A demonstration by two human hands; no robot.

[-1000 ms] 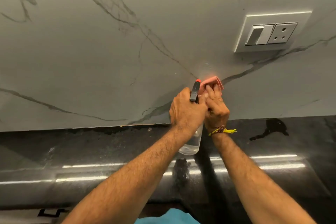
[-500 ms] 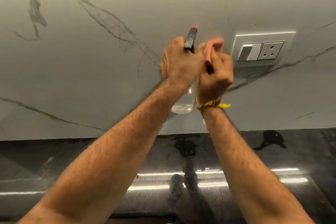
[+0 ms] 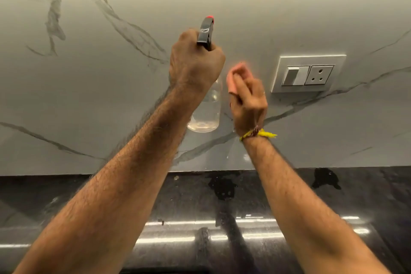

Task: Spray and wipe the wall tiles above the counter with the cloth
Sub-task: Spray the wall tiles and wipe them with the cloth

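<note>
Dark counter nearest, wet patches along the back edge. Left hand wrapped round the spray bottle, up from low on the wall a second ago; long axis near upright, red-tipped nozzle toward the wall tiles. Right hand blurred, fingers curled on the pink cloth, just beside the bottle, left of the switch plate. Probably moving on to the higher tiles.

The camera sits on my head. It looks forward and down, close to the wall, over my arms, with the dark tabletop below.
</note>
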